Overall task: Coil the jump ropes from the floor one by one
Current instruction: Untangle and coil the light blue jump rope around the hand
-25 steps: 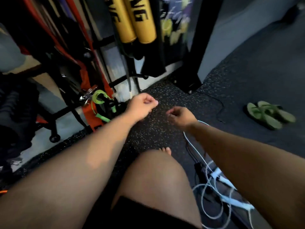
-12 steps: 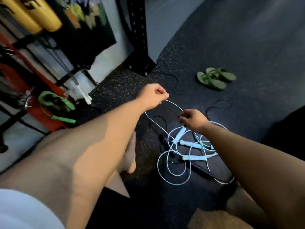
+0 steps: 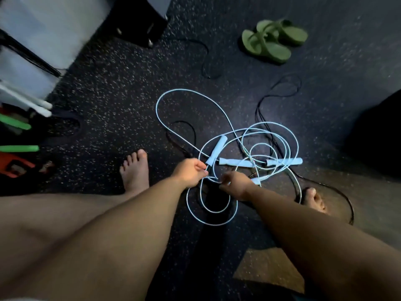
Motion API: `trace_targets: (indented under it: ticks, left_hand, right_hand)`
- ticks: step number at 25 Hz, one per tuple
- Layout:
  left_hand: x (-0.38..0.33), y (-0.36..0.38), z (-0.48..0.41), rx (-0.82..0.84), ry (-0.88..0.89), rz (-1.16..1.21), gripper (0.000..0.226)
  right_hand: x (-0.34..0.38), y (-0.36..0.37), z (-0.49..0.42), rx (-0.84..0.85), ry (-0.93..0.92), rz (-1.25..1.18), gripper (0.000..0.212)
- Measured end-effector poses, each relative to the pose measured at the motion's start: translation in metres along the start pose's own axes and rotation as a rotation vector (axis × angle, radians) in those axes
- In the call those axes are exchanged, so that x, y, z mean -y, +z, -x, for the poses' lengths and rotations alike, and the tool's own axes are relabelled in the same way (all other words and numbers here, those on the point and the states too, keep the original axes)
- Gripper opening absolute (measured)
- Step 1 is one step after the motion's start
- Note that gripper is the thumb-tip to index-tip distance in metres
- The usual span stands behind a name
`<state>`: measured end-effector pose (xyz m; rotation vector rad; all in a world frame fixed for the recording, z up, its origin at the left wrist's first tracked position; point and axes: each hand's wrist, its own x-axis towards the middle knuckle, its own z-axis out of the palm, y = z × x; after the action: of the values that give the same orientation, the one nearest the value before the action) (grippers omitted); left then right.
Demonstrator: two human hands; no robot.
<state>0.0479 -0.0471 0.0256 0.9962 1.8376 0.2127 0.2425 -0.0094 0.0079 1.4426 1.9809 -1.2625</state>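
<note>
Pale blue jump ropes (image 3: 217, 109) lie tangled in loops on the dark speckled floor, with several pale blue handles (image 3: 216, 153) among them. Thin black ropes (image 3: 280, 92) run through and beyond the tangle. My left hand (image 3: 189, 171) pinches a pale blue cord just below one handle. My right hand (image 3: 235, 184) pinches the cord close beside it, the fingers of both hands nearly meeting. More loops of the pale cord (image 3: 213, 210) hang or lie under the hands.
A pair of green sandals (image 3: 271, 41) lies at the far right. A black rack base (image 3: 141, 22) stands at the top. Green and red gear (image 3: 15, 135) sits at the left edge. My bare feet (image 3: 135, 172) flank the tangle.
The view has tipped down onto the rope tangle. Both hands have come lower and closer together over the pale blue cord near the handles.
</note>
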Motion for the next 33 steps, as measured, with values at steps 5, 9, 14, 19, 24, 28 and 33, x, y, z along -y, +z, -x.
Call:
trace_targets:
  ticks: [5, 9, 14, 19, 24, 28, 33]
  left_hand:
    - [0.023, 0.042, -0.025, 0.016, -0.130, -0.092, 0.033]
    - [0.026, 0.050, -0.031, -0.068, -0.148, -0.001, 0.021]
    - [0.015, 0.048, -0.034, -0.097, -0.143, 0.035, 0.021]
    - [-0.004, 0.051, -0.015, 0.037, -0.133, 0.345, 0.023]
    - [-0.075, 0.024, 0.016, 0.024, -0.042, 0.771, 0.034]
    - [-0.123, -0.028, 0.049, -0.094, 0.065, 0.933, 0.031]
    - [-0.166, -0.106, 0.107, -0.093, 0.166, 0.689, 0.018]
  right_hand:
    - [-0.006, 0.024, -0.024, -0.009, -0.012, 0.155, 0.030]
    - [-0.013, 0.020, -0.031, -0.105, -0.037, 0.054, 0.015]
    - [-0.015, 0.000, -0.027, -0.419, 0.095, -0.261, 0.017]
    - [-0.007, -0.015, -0.027, -0.639, 0.443, -0.914, 0.040]
    - [0.017, -0.031, 0.016, -0.397, 0.024, -1.081, 0.064]
    - [0.028, -0.056, 0.068, -0.222, -0.179, -0.970, 0.054]
    - [0.057, -0.115, 0.139, -0.606, -0.367, -0.641, 0.036]
